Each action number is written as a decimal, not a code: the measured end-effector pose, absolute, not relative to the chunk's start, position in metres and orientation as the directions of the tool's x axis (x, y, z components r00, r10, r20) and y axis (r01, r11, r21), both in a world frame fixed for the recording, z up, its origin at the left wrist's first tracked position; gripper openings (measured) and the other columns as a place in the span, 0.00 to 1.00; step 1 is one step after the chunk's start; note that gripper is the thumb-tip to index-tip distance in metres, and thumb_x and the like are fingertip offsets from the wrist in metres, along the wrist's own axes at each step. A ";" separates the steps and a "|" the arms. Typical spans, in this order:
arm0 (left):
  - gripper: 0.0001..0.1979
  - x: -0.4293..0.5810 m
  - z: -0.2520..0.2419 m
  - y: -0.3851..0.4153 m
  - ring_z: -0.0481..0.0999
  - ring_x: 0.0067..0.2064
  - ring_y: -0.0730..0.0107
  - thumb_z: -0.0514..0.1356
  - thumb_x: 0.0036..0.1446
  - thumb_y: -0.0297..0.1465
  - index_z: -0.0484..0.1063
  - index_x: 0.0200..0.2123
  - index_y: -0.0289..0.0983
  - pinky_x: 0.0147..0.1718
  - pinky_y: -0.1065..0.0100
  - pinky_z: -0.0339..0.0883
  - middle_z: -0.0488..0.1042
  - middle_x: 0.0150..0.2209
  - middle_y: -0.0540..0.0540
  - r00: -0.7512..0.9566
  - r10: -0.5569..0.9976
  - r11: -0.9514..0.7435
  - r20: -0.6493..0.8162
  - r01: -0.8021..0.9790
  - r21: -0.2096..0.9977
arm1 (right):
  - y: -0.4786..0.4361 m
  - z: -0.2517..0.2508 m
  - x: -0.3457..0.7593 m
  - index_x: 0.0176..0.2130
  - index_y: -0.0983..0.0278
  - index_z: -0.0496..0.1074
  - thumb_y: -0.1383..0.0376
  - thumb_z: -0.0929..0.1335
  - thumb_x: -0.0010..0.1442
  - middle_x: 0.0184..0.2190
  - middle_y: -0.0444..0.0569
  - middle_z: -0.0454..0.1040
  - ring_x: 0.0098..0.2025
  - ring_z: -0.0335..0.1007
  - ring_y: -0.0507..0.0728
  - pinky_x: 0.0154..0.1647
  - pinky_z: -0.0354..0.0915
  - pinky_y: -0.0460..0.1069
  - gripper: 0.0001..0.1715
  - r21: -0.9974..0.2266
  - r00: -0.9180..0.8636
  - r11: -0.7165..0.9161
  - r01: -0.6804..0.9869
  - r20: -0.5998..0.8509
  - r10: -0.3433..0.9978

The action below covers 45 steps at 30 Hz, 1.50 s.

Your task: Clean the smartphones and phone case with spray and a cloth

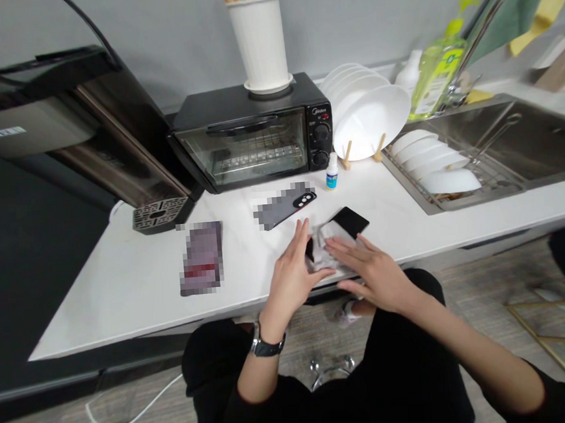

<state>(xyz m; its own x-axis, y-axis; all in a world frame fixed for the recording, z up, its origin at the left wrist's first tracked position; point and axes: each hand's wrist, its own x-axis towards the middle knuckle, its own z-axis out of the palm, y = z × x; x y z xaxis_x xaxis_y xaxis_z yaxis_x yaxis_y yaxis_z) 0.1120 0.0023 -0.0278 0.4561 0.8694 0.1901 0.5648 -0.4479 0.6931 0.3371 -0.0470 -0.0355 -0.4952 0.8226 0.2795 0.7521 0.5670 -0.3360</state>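
At the far left: a tall dark water dispenser with a glossy brown front and a slotted drip tray (pixel 158 215) stands at the back of the white tabletop (pixel 122 283).
White cable: it (pixel 132 415) lies looped on the floor below the tabletop's left part.
Left-centre of the tabletop: a flat rectangular device with a blurred face (pixel 202 257) lies alone, well apart from the hands.
Behind the centre: a black countertop toaster oven with a glass door and two knobs (pixel 252 136) carries a white ribbed utensil holder with wooden sticks (pixel 259 40) on its top.
In front of the oven: a grey phone with a black camera strip (pixel 285 206) lies flat and slanted; a small white dropper bottle with a blue label (pixel 331 172) stands just right of it.
Left hand: the left hand (pixel 294 269), with a dark wristwatch (pixel 266 344) on the wrist, presses its fingers against the left side of a crumpled whitish cloth (pixel 325 250), fingers loosely curved around it.
Right hand: the right hand (pixel 372 269) lies nearly flat, fingers extended, on the cloth's right part.
Black glossy phone: it (pixel 349 221) lies near the front edge, partly under the cloth and both hands, its upper right corner showing.
Right of the oven: white round plates (pixel 367 110) stand on edge in a wooden rack.
Far right: a steel sink (pixel 525 134) holds white dishes (pixel 435 160) in a wire rack, with a green pump bottle of soap (pixel 440 62) behind.
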 end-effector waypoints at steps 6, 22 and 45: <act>0.62 0.113 -0.030 0.003 0.69 0.71 0.53 0.75 0.55 0.34 0.33 0.78 0.54 0.68 0.52 0.66 0.50 0.78 0.40 0.445 0.874 -0.442 0.197 0.557 0.703 | -0.009 -0.044 0.348 0.76 0.66 0.55 0.44 0.62 0.74 0.74 0.64 0.58 0.76 0.52 0.71 0.74 0.51 0.75 0.44 -0.259 -0.262 0.361 0.896 0.350 0.900; 0.62 0.113 -0.031 0.003 0.68 0.71 0.52 0.76 0.55 0.36 0.36 0.78 0.52 0.68 0.52 0.65 0.60 0.75 0.39 0.449 0.866 -0.466 0.219 0.569 0.678 | -0.006 -0.052 0.354 0.74 0.78 0.54 0.38 0.61 0.71 0.73 0.75 0.55 0.77 0.49 0.75 0.75 0.48 0.76 0.54 -0.217 -0.235 0.344 0.913 0.408 0.882; 0.58 0.112 -0.028 0.005 0.59 0.75 0.52 0.72 0.59 0.36 0.36 0.78 0.51 0.70 0.53 0.63 0.50 0.78 0.41 0.470 0.859 -0.476 0.203 0.587 0.655 | -0.033 -0.039 0.323 0.73 0.68 0.60 0.38 0.63 0.69 0.72 0.59 0.64 0.75 0.57 0.65 0.76 0.57 0.65 0.50 -0.335 -0.595 0.675 0.657 0.320 0.737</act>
<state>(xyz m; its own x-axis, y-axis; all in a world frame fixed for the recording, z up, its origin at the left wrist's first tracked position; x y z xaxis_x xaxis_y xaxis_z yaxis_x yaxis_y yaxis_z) 0.1117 0.0054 -0.0283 0.4696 0.8591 0.2034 0.5868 -0.4758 0.6552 0.3232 -0.0328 -0.0392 -0.5948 0.7374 0.3201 0.6572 0.6754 -0.3345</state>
